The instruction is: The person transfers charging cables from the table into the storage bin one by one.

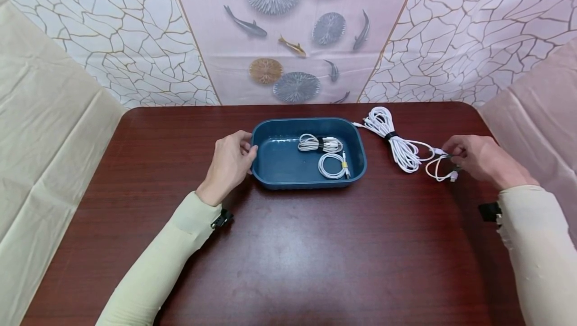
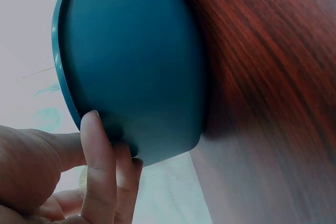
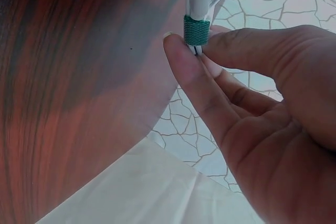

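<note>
Picking up green-tied cable [image 3: 200,1], apparently: right hand [image 1: 480,159] pinches it, three o'clock of blue tray [image 1: 284,165], past white bundle [image 1: 403,153]; left hand [image 1: 229,160] grips tray, nine o'clock. Next likely calls for snag-free lift.

Left hand [image 1: 231,159] at left end of blue bin [image 1: 279,166], gripping the rim. Bin sits flat on dark red-brown table [image 1: 279,251]. Inside, right half: white cable bundle [image 1: 307,142] with black strap [image 1: 320,144]; just below it in view, a round white cable coil [image 1: 321,167] with yellow tie [image 1: 344,165]. Right of bin: bigger white cable bundle [image 1: 401,151], black strap mid-length, one plug by the bin's back-right corner. Right hand [image 1: 480,159] pinches small white cable [image 1: 435,169] next to that bundle; contact between the two unclear.
</note>
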